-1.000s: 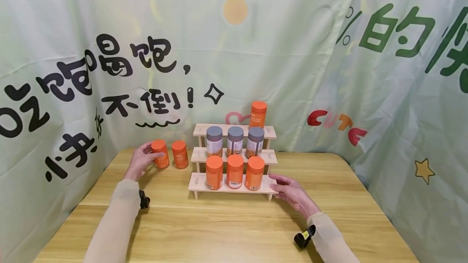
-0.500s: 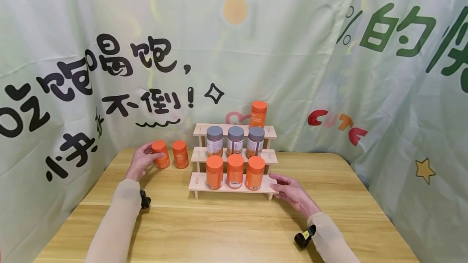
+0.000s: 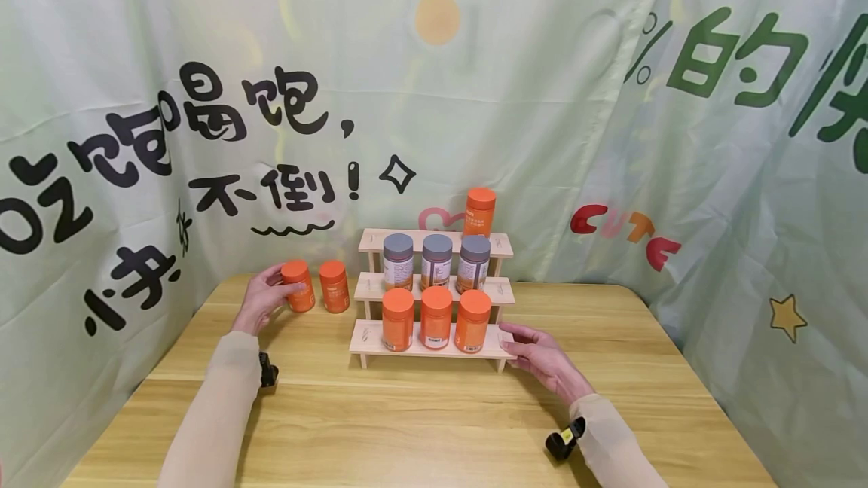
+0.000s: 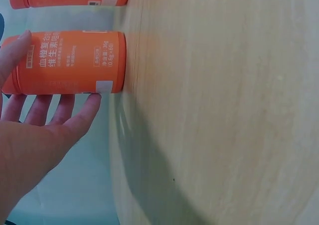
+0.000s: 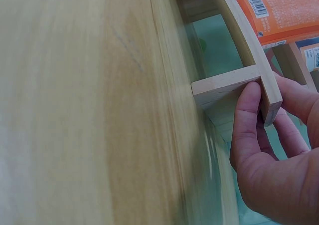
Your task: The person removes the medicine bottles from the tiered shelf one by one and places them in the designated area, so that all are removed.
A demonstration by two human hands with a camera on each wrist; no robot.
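Note:
At the table's far left, my left hand (image 3: 261,298) grips an upright orange jar (image 3: 302,300), thumb on one side and fingers on the other. The left wrist view shows white print on this jar (image 4: 82,63). Just right of it stands a second orange jar (image 3: 335,291), apart from my hand. My right hand (image 3: 545,364) pinches the right end of the lowest step of a three-tier wooden display rack (image 3: 366,341). Up close, the right wrist view has thumb and fingers around the board end (image 5: 271,98), beside its leg.
Three orange jars (image 3: 436,318) stand on the rack's bottom step. Three grey-lidded jars (image 3: 436,266) fill the middle step, and one orange jar (image 3: 479,213) is on the top step's right. A printed cloth (image 3: 508,96) hangs behind the wooden table (image 3: 380,428).

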